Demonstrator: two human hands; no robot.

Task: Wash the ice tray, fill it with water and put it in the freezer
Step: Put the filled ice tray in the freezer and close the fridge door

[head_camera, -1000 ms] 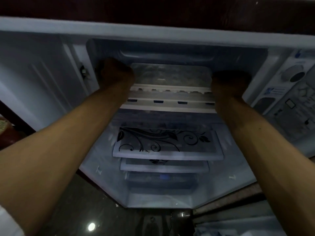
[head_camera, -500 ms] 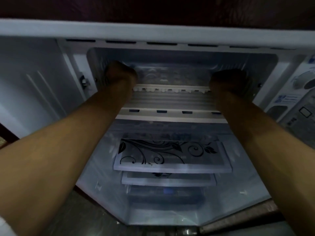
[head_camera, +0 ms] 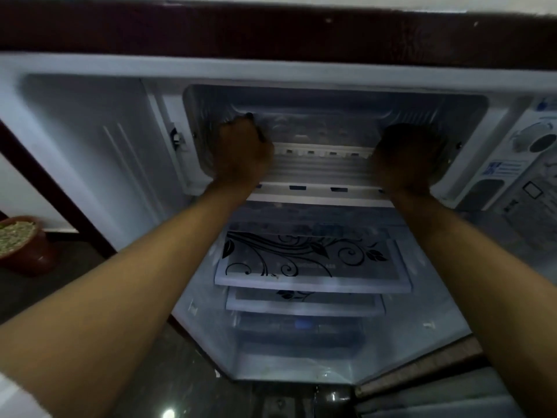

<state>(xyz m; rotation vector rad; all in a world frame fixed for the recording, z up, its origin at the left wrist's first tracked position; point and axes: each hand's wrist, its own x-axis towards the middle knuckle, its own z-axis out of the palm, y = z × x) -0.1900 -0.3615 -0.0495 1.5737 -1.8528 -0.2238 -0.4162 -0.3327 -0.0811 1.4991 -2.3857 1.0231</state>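
Inside the open freezer compartment (head_camera: 331, 99), the ice tray (head_camera: 324, 151) lies between both hands, its white rim facing out. The left hand (head_camera: 241, 146) curls its fingers round the tray's left end. The right hand (head_camera: 407, 155), deep in shadow, appears to grip the right end likewise.

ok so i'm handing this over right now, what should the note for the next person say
Left hand: grips the left end of the white plastic ice tray.
Right hand: grips the tray's right end, though it is dim there.
Tray: roughly level, inside the freezer compartment at the top of the open fridge, near its front.
Done: tray brought into the freezer. It is too dark to tell if it holds water.
Left: probably slide it in, set it flat, let go, close up.
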